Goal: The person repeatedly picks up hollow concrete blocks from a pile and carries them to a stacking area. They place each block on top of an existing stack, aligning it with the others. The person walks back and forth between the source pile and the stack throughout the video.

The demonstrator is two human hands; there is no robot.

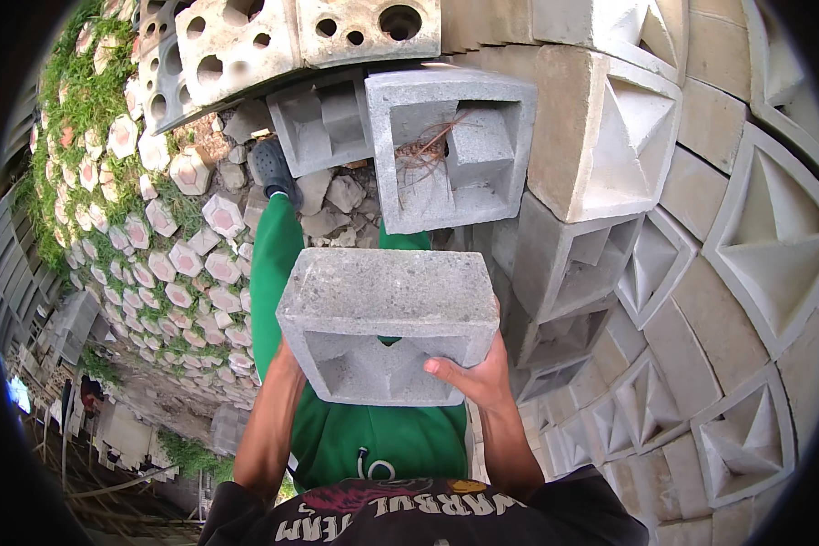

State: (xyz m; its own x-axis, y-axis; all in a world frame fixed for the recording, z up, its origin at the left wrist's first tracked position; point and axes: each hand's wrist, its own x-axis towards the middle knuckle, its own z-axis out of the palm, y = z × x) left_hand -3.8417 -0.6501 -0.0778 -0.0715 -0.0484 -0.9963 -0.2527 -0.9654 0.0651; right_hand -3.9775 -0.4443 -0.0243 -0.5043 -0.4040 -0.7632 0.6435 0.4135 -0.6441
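A grey concrete ventilation block [387,287] is held up in front of my body, its hollow face with slanted inner facets turned toward me. My right hand [484,371] grips its right side, the thumb lying over the lower rim into the opening. At the left side, my left hand [288,359] supports it; those fingers are hidden behind the block. Just beyond stands another grey vent block [393,196] with dry brown plant strands [425,153] in its hollow. A smaller-looking grey block [300,146] sits to its left, touching or nearly touching it.
Stacked pale vent blocks [581,136] line the right side. Concrete blocks with round holes [314,47] stand at the far end. Broken rubble [323,214] lies around my shoe [273,166]. Hexagonal pavers [191,171] with grass between them cover the left ground.
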